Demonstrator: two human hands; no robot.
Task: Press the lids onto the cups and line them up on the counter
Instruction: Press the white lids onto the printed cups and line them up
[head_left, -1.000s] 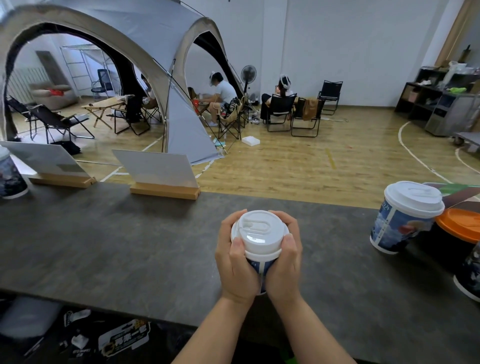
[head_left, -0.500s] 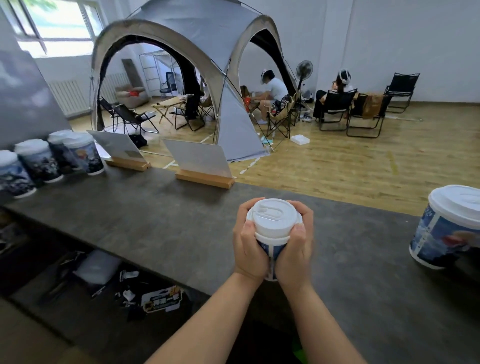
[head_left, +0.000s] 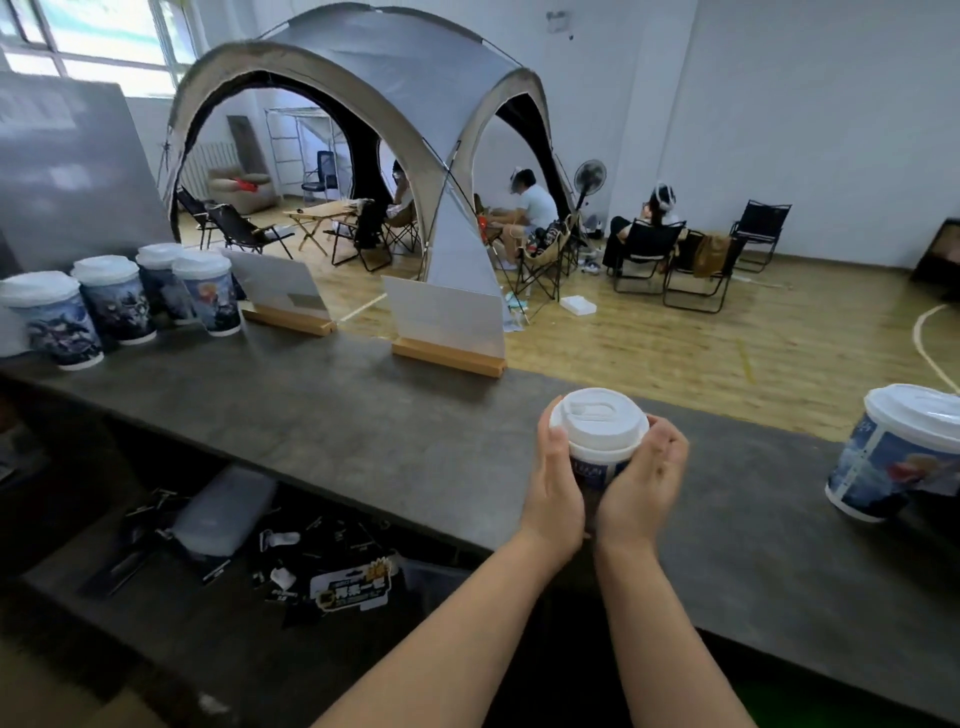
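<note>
Gripping lidded cup: left hand curled round it; right hand slack, fingers apart, beside it.

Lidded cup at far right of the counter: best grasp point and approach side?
Grip the printed cup around its paper wall, below the white lid, probably coming in from the near side with the right hand. It stands upright on the counter with bare surface on that side, and the tapered wall suits a wrap grip. Avoid lifting by the lid, which could pop off.
</note>
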